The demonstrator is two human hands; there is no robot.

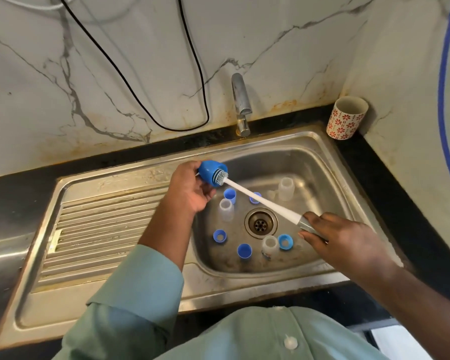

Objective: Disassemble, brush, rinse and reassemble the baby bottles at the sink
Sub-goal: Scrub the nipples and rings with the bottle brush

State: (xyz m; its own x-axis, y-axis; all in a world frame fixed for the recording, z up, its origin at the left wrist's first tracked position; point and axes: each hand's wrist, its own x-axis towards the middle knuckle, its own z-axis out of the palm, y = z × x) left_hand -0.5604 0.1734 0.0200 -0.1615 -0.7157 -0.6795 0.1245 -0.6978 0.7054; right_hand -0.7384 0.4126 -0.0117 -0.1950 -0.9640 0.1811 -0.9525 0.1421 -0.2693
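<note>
Nearest to the camera is the person's pale green buttoned shirt [270, 336], with the left sleeve reaching up over the ribbed steel draining board [94, 229] of the stainless steel sink [330, 157].

On the near side of the basin floor stand a round blue plastic cap [244, 250], a small clear plastic bottle body [270, 246] and, just beside it on the right, a blue screw ring [285, 241]. A second blue screw ring [220, 235] lies more to the left. The round metal drain [260, 223] is in the middle of the basin.

The right hand [340, 237] is above the right part of the basin; its fingers and thumb are curled around the grey handle end of the long white bottle brush [260, 200]. The brush goes up and to the left across the basin. Under its shaft another blue ring [255, 198] is partly hidden.

The left hand [192, 189] is over the left edge of the basin and grips a blue dome-shaped bottle cap [210, 173] with curled fingers, the opening turned to the right. The white bristle head of the brush is inside this opening.

Below this hand stand a second clear bottle body [226, 209] and a small blue cap [230, 196]. A third clear bottle body [285, 188] stands on the far right side of the basin.

Farther away, the chrome tap [240, 102] rises behind the sink. A white cup with red flower pattern [346, 117] stands in the far right corner of the black counter [374, 162]. A black cable [130, 81] hangs on the white marble wall [115, 61].
</note>
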